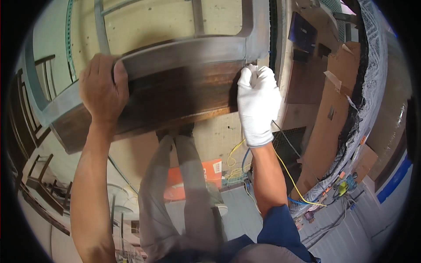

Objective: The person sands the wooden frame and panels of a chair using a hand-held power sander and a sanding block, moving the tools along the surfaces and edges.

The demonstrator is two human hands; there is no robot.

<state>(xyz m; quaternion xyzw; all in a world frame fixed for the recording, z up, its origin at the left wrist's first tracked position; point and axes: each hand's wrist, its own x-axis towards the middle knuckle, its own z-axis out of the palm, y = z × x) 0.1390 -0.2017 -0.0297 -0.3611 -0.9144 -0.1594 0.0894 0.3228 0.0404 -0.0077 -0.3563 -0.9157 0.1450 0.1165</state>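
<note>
A wooden chair frame with greyish rails and a dark brown panel spans the space before me. My bare left hand wraps over the curved rail at the left, thumb along its near side. My right hand, in a white knitted glove, is closed at the frame's right corner, next to the upright post. Its fingers are curled under, so whatever is between them is hidden. Slats of the frame run away from me toward the far side.
A pale board lies beneath the frame. Brown cardboard and plastic wrapping stand at the right. A yellow hose and cables trail below my right arm. An orange box sits by my legs; more wooden chairs are at the left.
</note>
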